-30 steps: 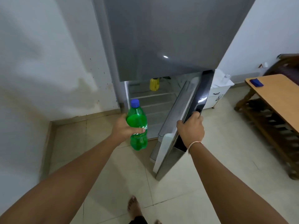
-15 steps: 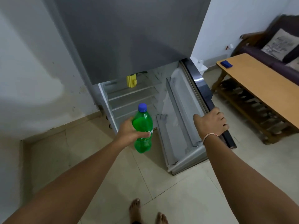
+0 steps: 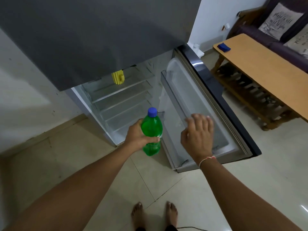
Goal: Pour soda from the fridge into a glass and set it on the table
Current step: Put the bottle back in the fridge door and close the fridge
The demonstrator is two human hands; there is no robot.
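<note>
So from the head cam, which is the only view: the left hand (image 3: pixel 140 139) has the green soda bottle (image 3: pixel 152 132) wrapped around its middle, fingers curled on the far side and thumb (image 3: pixel 154 139) across the front near the label. Bottle stands upright, blue cap (image 3: pixel 152 112) on top and still screwed on, held out in the air in front of the open lower fridge (image 3: pixel 120 100) compartment, over the floor.

The right hand (image 3: pixel 198 137) is empty, fingers loosely spread and a bit blurred, hovering over the inside face of the open fridge door (image 3: pixel 196 104), not clearly touching it. The door swings out toward the person's right, so that hand is obviously the closer one for shutting it.

What matters next, I'd say: the counter (image 3: pixel 266 67) sits well off to the right, beyond the door, with a small blue thing (image 3: pixel 224 47) at its far end. No glass visible anywhere, so pouring is a ways off. Probably close the door first, then carry the bottle right.
</note>
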